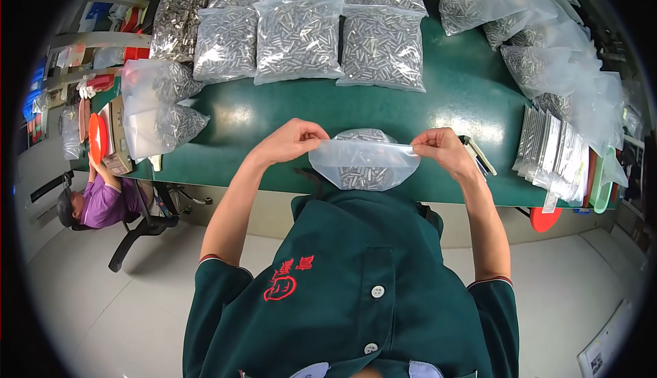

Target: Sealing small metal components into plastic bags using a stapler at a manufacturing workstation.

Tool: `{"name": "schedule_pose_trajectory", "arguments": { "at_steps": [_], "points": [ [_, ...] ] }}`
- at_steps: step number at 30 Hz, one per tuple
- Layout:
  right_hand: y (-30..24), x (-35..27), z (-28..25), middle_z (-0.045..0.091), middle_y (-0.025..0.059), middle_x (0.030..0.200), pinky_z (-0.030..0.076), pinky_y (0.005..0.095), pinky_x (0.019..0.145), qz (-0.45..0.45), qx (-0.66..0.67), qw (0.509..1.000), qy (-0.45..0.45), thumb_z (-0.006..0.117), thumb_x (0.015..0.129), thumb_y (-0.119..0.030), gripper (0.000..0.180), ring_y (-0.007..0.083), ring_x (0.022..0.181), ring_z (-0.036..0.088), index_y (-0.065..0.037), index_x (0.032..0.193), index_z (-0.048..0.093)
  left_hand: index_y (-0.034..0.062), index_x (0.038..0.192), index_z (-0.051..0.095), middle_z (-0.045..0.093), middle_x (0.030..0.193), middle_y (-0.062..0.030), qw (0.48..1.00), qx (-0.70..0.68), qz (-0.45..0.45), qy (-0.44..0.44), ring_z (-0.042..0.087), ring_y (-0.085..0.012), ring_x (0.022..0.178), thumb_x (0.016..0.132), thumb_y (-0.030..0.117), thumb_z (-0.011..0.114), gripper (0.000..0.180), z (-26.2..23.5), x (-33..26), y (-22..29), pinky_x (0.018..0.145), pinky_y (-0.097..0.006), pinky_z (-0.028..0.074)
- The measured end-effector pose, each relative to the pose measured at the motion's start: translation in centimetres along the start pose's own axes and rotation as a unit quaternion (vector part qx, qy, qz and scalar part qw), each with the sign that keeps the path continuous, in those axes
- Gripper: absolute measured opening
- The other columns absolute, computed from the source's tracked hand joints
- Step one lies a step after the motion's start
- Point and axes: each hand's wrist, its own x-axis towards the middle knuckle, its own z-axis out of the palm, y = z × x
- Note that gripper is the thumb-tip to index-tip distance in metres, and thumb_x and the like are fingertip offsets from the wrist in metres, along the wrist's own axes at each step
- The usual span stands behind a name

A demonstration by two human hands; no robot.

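Holding one clear plastic bag (363, 164) by its top edge, the left hand (293, 140) and right hand (443, 148) each pinch a corner of the mouth between closed fingers, so the bag is stretched flat between them. The bag hangs just above the near edge of the green table (472, 90), in front of the person's chest, and carries a small heap of silver metal pins in its bottom.

Counted on the table: four sealed bags of pins (298, 38) lie in the nearer row, with at least three more behind them. Two part-filled bags (159, 108) lie at the left. A loose heap of bags (547, 43) at the right cannot be counted. One stack of flat packets (551, 153) lies near the right hand. One seated person (96, 200) is at the left.
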Motion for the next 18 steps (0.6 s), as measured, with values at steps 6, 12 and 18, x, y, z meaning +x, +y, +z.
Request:
{"name": "schedule_pose_trajectory", "arguments": {
  "at_steps": [6,12,18],
  "points": [
    [0.2,0.1,-0.1,0.063,0.004,0.07,0.038,0.0227,0.055,-0.004,-0.033,0.999,0.005,0.063,0.077,-0.006,0.009,0.0074,0.063,0.053,0.002,0.081,0.064,-0.0009,0.085,0.058,0.06,0.08,-0.0146,0.942,0.305,0.14,0.026,0.059,-0.0289,0.075,0.083,0.015,0.054,0.017,3.9,1.1,2.3,0.068,-0.038,0.046],
    [-0.4,0.0,-0.5,0.059,0.0001,0.071,0.036,0.0238,0.054,0.012,-0.126,0.992,-0.025,0.061,0.079,-0.012,0.014,0.0062,0.06,0.045,0.0,0.085,0.063,0.0001,0.081,0.054,0.059,0.076,-0.0168,0.91,0.364,0.146,0.137,0.056,-0.0363,0.072,0.078,0.01,0.049,0.012,7.9,2.1,1.7,0.064,-0.044,0.044],
    [-0.6,0.7,-0.4,0.06,-0.0003,0.078,0.04,0.0225,0.064,-0.013,-0.096,0.991,-0.095,0.062,0.084,-0.015,0.015,0.0061,0.068,0.05,0.0,0.089,0.063,0.0012,0.084,0.049,0.058,0.075,-0.0174,0.878,0.39,0.194,0.199,0.055,-0.0383,0.069,0.075,0.007,0.046,0.011,8.8,2.0,0.8,0.06,-0.047,0.042]
  ]
}}
